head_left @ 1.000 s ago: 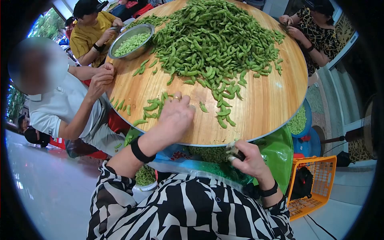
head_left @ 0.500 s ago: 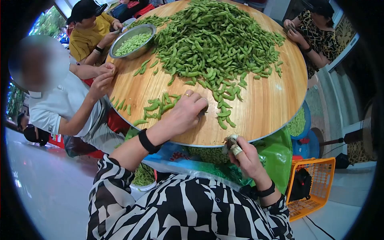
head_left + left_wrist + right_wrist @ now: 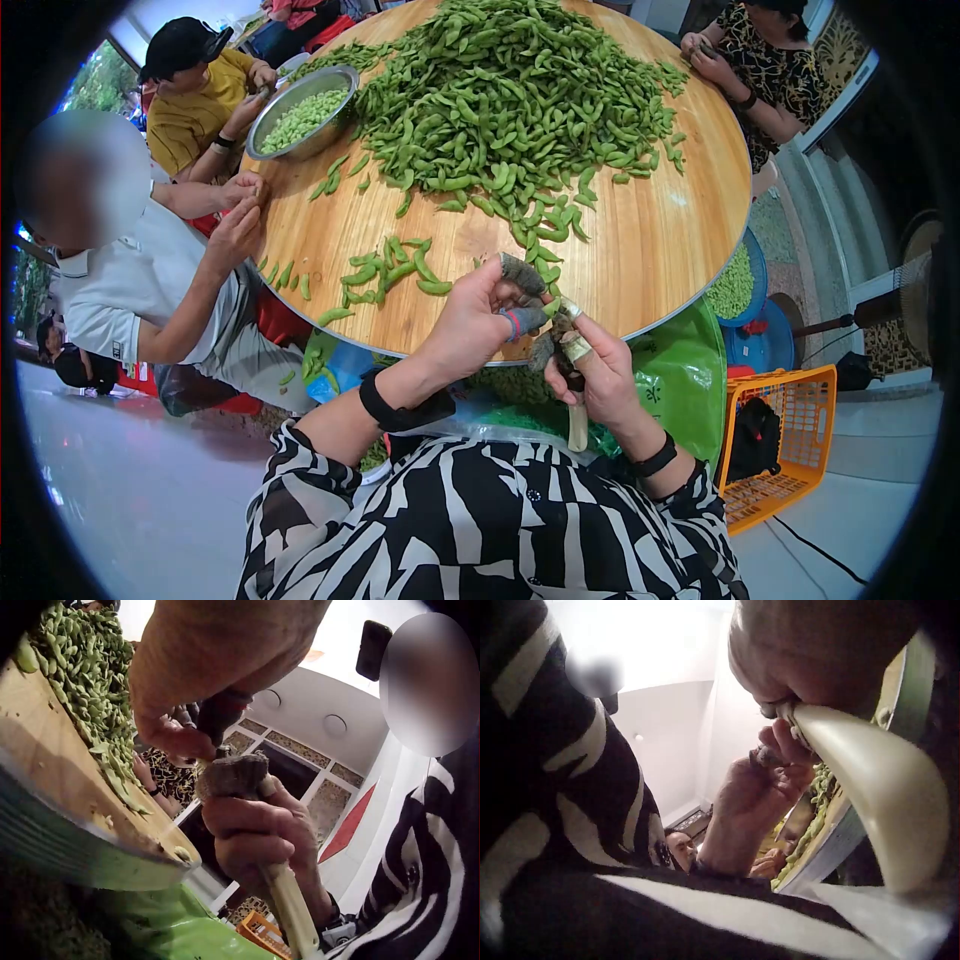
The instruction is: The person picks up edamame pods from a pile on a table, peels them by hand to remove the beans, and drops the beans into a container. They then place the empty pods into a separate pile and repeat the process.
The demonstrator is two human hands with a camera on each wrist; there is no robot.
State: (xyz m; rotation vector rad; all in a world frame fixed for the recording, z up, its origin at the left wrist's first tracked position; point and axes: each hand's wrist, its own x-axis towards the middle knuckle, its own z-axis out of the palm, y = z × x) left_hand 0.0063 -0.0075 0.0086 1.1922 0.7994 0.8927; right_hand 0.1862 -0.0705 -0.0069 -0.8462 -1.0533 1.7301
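Note:
Over the near table edge, the left hand (image 3: 470, 318) pinches a green pod (image 3: 551, 308) between its thumb and a finger, both in dark grey coverings. Close against it, the right hand (image 3: 605, 380) grips a tool by its pale handle (image 3: 578, 428); some of its fingers are wrapped. The left wrist view has the left hand (image 3: 210, 667) above the right hand (image 3: 251, 836), whose fingers curl round the pale handle (image 3: 294, 911). In the right wrist view the handle (image 3: 885, 795) juts from the right hand (image 3: 817, 652). The tool's working end is hidden.
A large pod heap (image 3: 510, 100) covers the round table's (image 3: 680, 230) far middle. Loose pods (image 3: 385, 270) lie left of the hands, a metal bowl of beans (image 3: 303, 118) farther left. Several people sit around. An orange crate (image 3: 785, 450) and blue basin (image 3: 735, 285) stand right.
The left hand has come from the tabletop back to the right hand and now pinches a pod. The right hand stays near the edge, its tool's handle now showing. The view has shifted slightly.

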